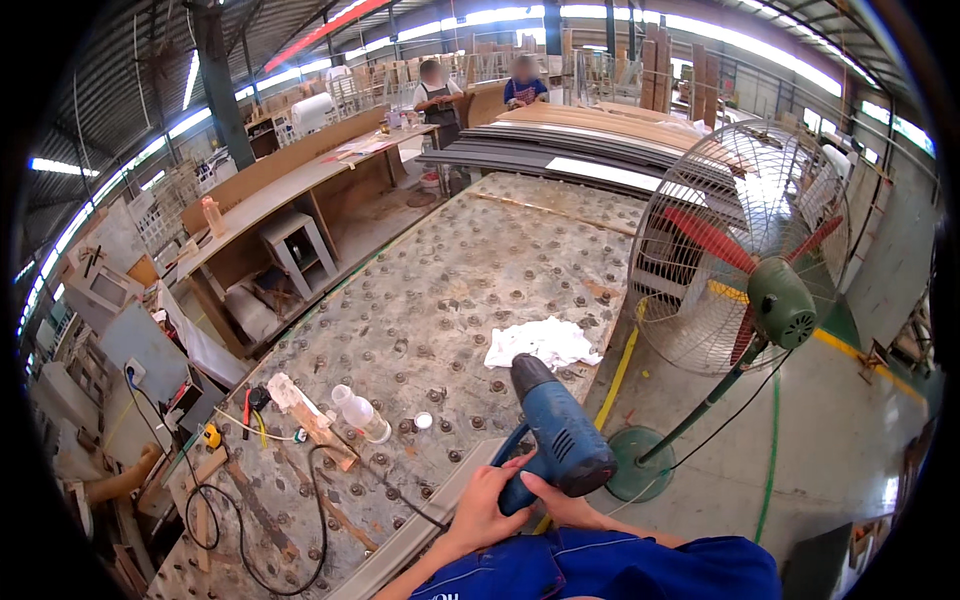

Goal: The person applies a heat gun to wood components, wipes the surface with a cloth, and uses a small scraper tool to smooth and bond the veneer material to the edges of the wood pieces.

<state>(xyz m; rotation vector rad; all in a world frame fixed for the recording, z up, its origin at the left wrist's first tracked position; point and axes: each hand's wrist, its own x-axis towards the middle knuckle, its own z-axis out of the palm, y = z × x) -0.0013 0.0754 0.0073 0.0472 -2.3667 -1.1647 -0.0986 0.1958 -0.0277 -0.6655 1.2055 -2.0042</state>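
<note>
A blue heat gun [562, 425] with a black nozzle and a black rear cap is held up over the table's near right edge. Its nozzle points away from me, toward a crumpled white cloth [545, 343]. My left hand [487, 508] is closed around the handle. Fingers of my right hand [562, 502] also grip the handle, just under the rear of the body; part of them is hidden by the tool. Beneath my left hand, a long pale grey strip [440, 515] lies along the table edge. A black cord [318, 490] loops over the tabletop.
The worn table [450, 260] is dotted with round studs. On it are a clear bottle [360, 412], a white cap [424, 421] and a wooden block [310, 420]. A caged fan [745, 250] stands at the right. Two people work beyond stacked boards [560, 150].
</note>
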